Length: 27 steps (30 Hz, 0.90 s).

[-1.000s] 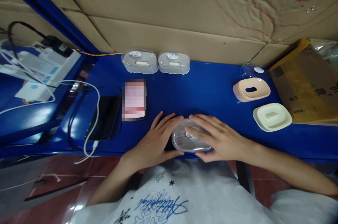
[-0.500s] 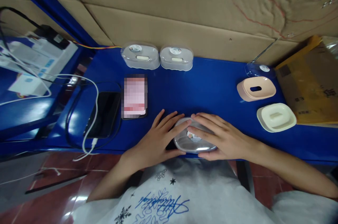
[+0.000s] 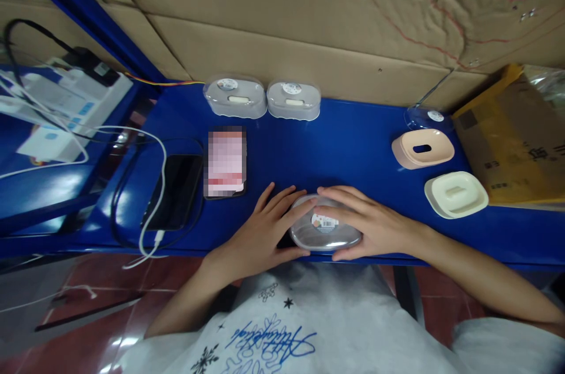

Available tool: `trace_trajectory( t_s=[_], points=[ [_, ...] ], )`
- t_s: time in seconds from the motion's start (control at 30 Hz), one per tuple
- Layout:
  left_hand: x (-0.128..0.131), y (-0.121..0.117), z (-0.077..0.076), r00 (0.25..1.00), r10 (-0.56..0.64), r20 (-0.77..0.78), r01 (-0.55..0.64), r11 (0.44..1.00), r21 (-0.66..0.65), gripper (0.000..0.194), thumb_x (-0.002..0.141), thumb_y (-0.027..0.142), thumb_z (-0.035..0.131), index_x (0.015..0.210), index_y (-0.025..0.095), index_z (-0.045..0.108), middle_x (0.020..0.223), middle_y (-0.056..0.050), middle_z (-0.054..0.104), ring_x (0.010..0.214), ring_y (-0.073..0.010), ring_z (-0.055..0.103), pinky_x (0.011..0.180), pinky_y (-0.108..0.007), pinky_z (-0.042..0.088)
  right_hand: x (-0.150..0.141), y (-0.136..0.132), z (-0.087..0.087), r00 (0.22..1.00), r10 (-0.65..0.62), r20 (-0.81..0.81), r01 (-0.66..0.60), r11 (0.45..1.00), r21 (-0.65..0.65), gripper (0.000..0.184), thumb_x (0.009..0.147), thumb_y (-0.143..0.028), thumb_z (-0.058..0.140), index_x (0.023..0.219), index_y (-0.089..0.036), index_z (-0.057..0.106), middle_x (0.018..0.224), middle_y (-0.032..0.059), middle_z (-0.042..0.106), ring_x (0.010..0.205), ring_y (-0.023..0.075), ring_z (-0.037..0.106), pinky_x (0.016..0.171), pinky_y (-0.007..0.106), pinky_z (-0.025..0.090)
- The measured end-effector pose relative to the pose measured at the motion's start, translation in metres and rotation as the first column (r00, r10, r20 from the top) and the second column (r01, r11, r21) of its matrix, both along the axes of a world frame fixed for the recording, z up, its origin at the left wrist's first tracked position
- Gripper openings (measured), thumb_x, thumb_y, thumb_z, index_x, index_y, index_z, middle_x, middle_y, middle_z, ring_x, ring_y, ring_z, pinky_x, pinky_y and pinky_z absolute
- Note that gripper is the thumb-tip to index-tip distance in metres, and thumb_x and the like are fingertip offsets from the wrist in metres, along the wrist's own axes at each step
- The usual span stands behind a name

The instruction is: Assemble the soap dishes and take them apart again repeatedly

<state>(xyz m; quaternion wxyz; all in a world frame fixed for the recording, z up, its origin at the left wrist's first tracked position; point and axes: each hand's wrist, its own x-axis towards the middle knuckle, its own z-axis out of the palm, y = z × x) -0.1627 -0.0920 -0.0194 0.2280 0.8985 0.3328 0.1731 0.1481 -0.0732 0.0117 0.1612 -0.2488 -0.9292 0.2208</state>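
Observation:
A clear oval plastic cover (image 3: 326,237) with a round sticker lies at the front edge of the blue table, between my hands. My left hand (image 3: 269,230) grips its left end, with the thumb at the near side and fingers over the top. Around the right end, my right hand (image 3: 368,221) holds it in the same way, fingertips resting on the top near the sticker. Whether anything sits beneath the cover, I cannot tell. To the right are a pink oval box part (image 3: 435,153) with a slot and a cream oval lid (image 3: 459,197).
Two grey oval boxes under clear covers (image 3: 238,97) (image 3: 293,102) stand along the back. Another clear cover (image 3: 426,120) lies near a cardboard box (image 3: 516,150) on the right. At left are a phone with a blurred screen (image 3: 225,156), a dark phone (image 3: 176,191), cables and a power strip (image 3: 83,109).
The camera view has shifted slightly. Both hands stay on the clear cover, and a little more of its sticker shows between the right fingers.

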Motion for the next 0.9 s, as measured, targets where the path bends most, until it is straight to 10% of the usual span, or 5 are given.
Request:
trace_trajectory(
  t_s=[0.33, 0.63, 0.9],
  points=[
    [-0.001, -0.005, -0.004, 0.998, 0.036, 0.057, -0.039, 0.998, 0.04, 0.102, 0.11, 0.051, 0.065, 0.178, 0.032, -0.008, 0.183, -0.023, 0.027, 0.17, -0.037, 0.031, 0.137, -0.071, 0.024, 0.017, 0.021, 0.006, 0.991, -0.115, 0.061, 0.115, 0.993, 0.013, 0.069, 0.095, -0.043, 0.082, 0.154, -0.022, 0.054, 0.171, 0.0198, 0.048, 0.158, 0.0354, 0.048, 0.124, 0.057, 0.052],
    [-0.001, -0.002, 0.001, 1.0, 0.013, -0.017, -0.013, 1.0, 0.013, 0.089, 0.109, 0.049, 0.067, 0.179, 0.032, 0.016, 0.179, -0.013, 0.041, 0.166, -0.0377, 0.04, 0.139, -0.069, 0.022, 0.078, 0.116, 0.023, 0.92, -0.343, 0.191, 0.334, 0.939, 0.081, 0.087, 0.084, -0.046, 0.086, 0.157, -0.021, 0.045, 0.157, 0.0242, 0.053, 0.145, 0.0438, 0.057, 0.121, 0.06, 0.05],
    [-0.001, -0.002, 0.003, 0.999, -0.002, -0.047, 0.002, 1.0, -0.002, 0.084, 0.11, 0.05, 0.065, 0.178, 0.032, 0.021, 0.178, -0.012, 0.043, 0.167, -0.0368, 0.037, 0.138, -0.071, 0.021, 0.054, 0.196, 0.044, 0.858, -0.377, 0.35, 0.383, 0.922, 0.055, 0.081, 0.08, -0.045, 0.081, 0.152, -0.024, 0.052, 0.158, 0.0185, 0.058, 0.146, 0.0462, 0.055, 0.12, 0.072, 0.039]
  ],
)
